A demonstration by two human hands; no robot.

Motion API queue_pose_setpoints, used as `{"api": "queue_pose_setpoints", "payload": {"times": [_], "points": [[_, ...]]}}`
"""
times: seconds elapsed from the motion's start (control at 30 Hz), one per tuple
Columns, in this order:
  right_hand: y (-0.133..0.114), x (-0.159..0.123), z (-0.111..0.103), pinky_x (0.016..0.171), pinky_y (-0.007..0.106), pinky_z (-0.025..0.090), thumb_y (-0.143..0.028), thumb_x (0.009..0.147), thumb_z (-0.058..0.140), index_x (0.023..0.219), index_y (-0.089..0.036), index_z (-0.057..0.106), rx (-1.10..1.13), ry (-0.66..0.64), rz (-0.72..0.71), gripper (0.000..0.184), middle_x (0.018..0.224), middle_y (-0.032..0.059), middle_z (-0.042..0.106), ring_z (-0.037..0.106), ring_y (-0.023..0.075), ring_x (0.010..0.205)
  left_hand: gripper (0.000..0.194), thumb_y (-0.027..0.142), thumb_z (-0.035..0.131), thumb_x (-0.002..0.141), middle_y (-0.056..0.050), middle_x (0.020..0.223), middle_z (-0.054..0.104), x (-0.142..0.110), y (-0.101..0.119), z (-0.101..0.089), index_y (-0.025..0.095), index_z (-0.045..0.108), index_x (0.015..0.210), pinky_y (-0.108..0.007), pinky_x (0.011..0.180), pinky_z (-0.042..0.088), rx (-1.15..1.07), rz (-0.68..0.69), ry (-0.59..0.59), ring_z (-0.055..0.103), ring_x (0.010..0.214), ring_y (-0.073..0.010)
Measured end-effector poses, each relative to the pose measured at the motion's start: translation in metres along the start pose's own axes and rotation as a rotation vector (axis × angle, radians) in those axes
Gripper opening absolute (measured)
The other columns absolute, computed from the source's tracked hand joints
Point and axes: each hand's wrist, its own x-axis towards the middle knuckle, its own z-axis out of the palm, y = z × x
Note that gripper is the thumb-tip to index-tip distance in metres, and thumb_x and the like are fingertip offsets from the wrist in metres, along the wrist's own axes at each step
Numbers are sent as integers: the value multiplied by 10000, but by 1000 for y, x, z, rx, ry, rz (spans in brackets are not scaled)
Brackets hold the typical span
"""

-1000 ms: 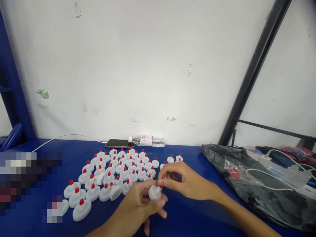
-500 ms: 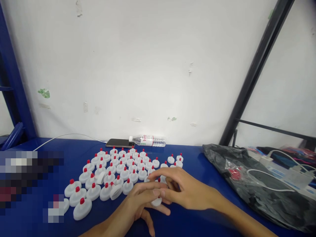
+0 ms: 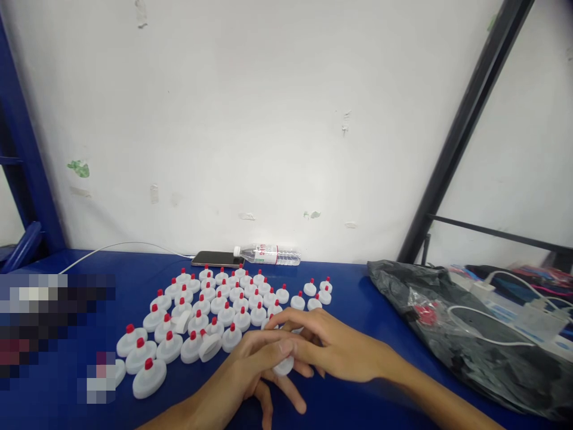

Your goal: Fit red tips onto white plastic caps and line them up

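A white round cap [image 3: 283, 366] sits between my two hands, and its top is hidden by my fingers. My left hand [image 3: 257, 358] holds it from the left, with the thumb across and the lower fingers hanging loosely below. From the right, my right hand [image 3: 338, 346] closes on the same cap, thumb and fingers meeting my left thumb. Beyond my hands stand many white caps with red pointed tips, such as one near cap [image 3: 150, 381] and one farther right cap [image 3: 298, 301]. A tipped cap [image 3: 210, 346] leans against its neighbours, and another tilted cap [image 3: 181, 322] lies farther back.
A clear bottle [image 3: 268, 255] lies along the wall beside a dark phone [image 3: 217, 258] with a white cable [image 3: 125, 243]. On the right are a black plastic bag [image 3: 456, 352], a small bag with red pieces [image 3: 425, 313] and a power strip [image 3: 537, 322]. A blurred patch covers the left.
My hands have shifted slightly, and the fingers of my right hand have moved a little around the cap. The red tip that showed beside my thumb is now hidden. The standing caps have not moved.
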Motion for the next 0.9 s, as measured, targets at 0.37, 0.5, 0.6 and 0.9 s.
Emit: {"api": "queue_pose_setpoints", "payload": {"times": [0.37, 0.5, 0.6, 0.9], "points": [[1, -1, -2, 499, 187, 426, -540, 1046, 382, 1313, -228, 562, -15, -2, 11, 448, 677, -40, 547, 512, 83, 506, 452, 527, 625, 907, -150, 1050, 729, -1, -4, 0, 127, 736, 1087, -117, 405, 495, -23, -17, -1, 766, 731, -205], [1, -1, -2, 525, 194, 435, -531, 1061, 333, 1331, -225, 551, -21, -9, 1, 463, 647, -47, 520, 511, 86, 510, 434, 494, 576, 936, -164, 1031, 734, 1, -5, 0, 107, 741, 1042, -119, 398, 494, -36, -7, 1, 768, 723, -213], [2, -1, -3, 524, 194, 433, -535, 1068, 278, 1350, -223, 541, 12, -25, -2, 496, 658, -45, 514, 499, 82, 503, 416, 459, 550, 941, -171, 1029, 730, 2, -6, 0, 93, 737, 1005, -119, 386, 484, -27, 3, 8, 766, 704, -214], [2, 1, -1, 498, 174, 359, -445, 794, 793, 1320, -265, 544, -137, -14, -20, 608, 749, -57, 578, 492, 84, 575, 404, 429, 600, 849, -82, 798, 703, 3, -18, -7, 121, 655, 1105, -160, 363, 489, -82, -26, 79, 745, 587, -217]]}}
